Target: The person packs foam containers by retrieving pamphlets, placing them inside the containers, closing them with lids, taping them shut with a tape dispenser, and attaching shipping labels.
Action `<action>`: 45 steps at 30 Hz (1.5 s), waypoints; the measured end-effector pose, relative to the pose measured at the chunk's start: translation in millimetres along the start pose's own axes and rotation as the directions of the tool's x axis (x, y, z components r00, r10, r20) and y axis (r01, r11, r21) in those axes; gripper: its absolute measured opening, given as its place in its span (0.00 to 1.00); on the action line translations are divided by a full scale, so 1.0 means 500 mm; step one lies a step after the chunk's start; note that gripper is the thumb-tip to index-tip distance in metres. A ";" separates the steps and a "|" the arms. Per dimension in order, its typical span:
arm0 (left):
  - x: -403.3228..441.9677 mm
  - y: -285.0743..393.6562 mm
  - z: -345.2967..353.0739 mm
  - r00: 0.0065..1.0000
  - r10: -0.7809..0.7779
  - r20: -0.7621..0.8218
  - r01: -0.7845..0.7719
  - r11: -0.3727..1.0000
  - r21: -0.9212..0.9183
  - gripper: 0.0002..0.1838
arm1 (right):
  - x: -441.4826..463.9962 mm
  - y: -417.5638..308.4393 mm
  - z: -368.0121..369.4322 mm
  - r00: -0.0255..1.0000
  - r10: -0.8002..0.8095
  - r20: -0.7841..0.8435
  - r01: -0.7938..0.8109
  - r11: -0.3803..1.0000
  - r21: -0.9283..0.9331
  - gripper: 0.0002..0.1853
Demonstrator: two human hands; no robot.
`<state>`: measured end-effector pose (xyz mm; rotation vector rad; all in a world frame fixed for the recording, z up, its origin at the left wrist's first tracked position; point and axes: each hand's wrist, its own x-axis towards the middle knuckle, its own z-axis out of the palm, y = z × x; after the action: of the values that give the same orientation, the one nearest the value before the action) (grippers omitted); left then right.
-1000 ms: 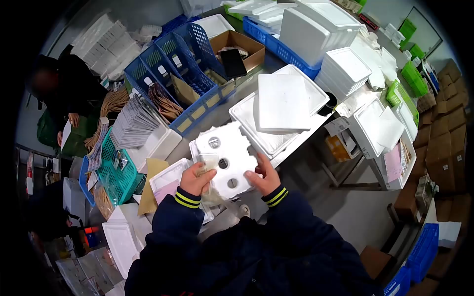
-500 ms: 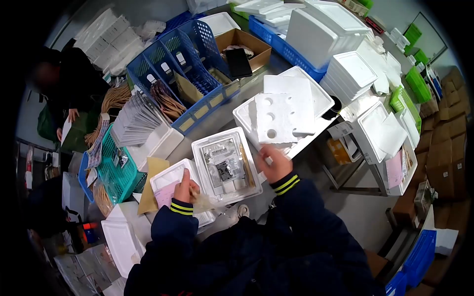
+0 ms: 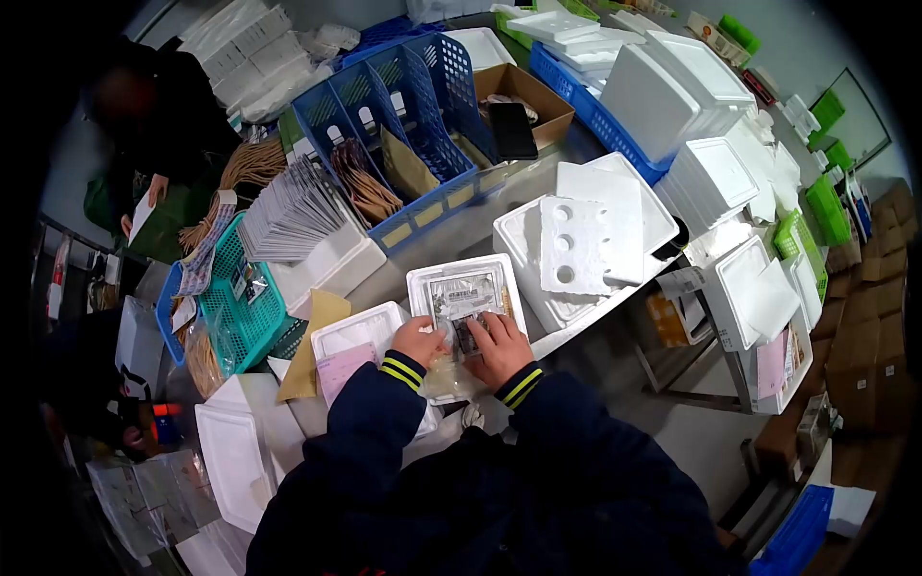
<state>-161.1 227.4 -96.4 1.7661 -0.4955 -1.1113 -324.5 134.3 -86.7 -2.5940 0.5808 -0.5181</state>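
- A pink slip [image 3: 344, 367] is showing faint print, too small to read; it is lying on a white tray [image 3: 331, 338].
- Pale label strips [image 3: 429, 213] are running along the front of the blue divided rack [image 3: 384, 234]; their writing is staying unreadable.
- The white foam box [image 3: 417, 290] is sitting near the table's front edge, its raised rim framing the contents.
- The tray is crowding its left side; a larger foam box [image 3: 538, 315], bearing a holed foam sheet [image 3: 580, 252], is standing just beside its right.
- Open floor [image 3: 615, 427] is showing beyond the table's edge, to the right.
- Inside the foam box, a silver printed packet [image 3: 465, 291] is lying just beyond the fingertips.
- The right hand [image 3: 503, 351] is resting spread fingers over a dark packet [image 3: 467, 338] there; whether it is pinching, I cannot tell.
- The left hand [image 3: 419, 342] is curling at the near-left rim; its grip is hiding from view.
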 end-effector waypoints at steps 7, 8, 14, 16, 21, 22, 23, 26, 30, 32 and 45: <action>0.077 -0.082 0.014 0.993 -0.052 -0.108 0.054 0.998 0.013 0.18 | -0.019 0.014 0.002 0.998 -0.039 -0.042 0.043 0.996 0.081 0.34; 0.079 -0.085 -0.001 0.996 -0.031 -0.085 0.027 0.998 -0.056 0.18 | -0.023 0.018 0.005 0.997 -0.051 -0.056 0.055 0.996 0.066 0.33; 0.028 -0.018 -0.029 0.994 0.017 0.105 -0.052 0.939 0.341 0.18 | -0.020 -0.015 -0.024 1.000 0.028 -0.002 -0.027 0.994 0.102 0.32; -0.001 0.011 -0.055 0.991 0.133 -0.002 -0.130 0.967 0.218 0.14 | -0.013 -0.025 -0.030 0.999 0.043 0.004 -0.043 0.998 0.052 0.31; -0.084 0.041 -0.228 0.985 0.098 -0.140 -0.107 0.993 -0.054 0.13 | -0.031 -0.002 0.001 0.994 -0.072 -0.082 0.065 0.995 -0.077 0.27; -0.092 0.027 -0.262 0.973 0.122 -0.194 -0.137 0.989 -0.061 0.14 | -0.030 0.003 0.002 0.989 -0.103 -0.109 0.099 0.994 -0.044 0.25; -0.102 0.015 -0.292 0.962 0.127 -0.242 -0.148 0.987 -0.068 0.14 | -0.029 0.007 0.001 0.983 -0.124 -0.132 0.123 0.992 -0.022 0.24; -0.096 -0.053 -0.371 0.915 -0.041 -0.402 -0.141 0.900 -0.412 0.14 | -0.048 -0.004 -0.013 0.973 -0.142 -0.182 0.155 0.986 0.059 0.21; -0.043 -0.169 -0.480 0.895 -0.193 -0.403 -0.246 0.541 -0.804 0.08 | -0.069 -0.022 -0.038 0.980 -0.123 -0.157 0.143 0.982 0.121 0.18; -0.057 -0.161 -0.505 0.898 -0.188 -0.398 -0.281 0.451 -0.847 0.08 | -0.073 -0.029 -0.043 0.982 -0.110 -0.155 0.130 0.984 0.125 0.16; 0.108 -0.055 -0.397 0.989 -0.149 -0.009 0.047 0.364 -0.930 0.17 | -0.067 -0.054 -0.081 0.964 -0.069 -0.258 0.103 0.987 0.120 0.16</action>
<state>31.4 301.2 -120.1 0.7798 0.3297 -1.0458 -362.2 159.2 -48.4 -2.4519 0.4963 -0.8961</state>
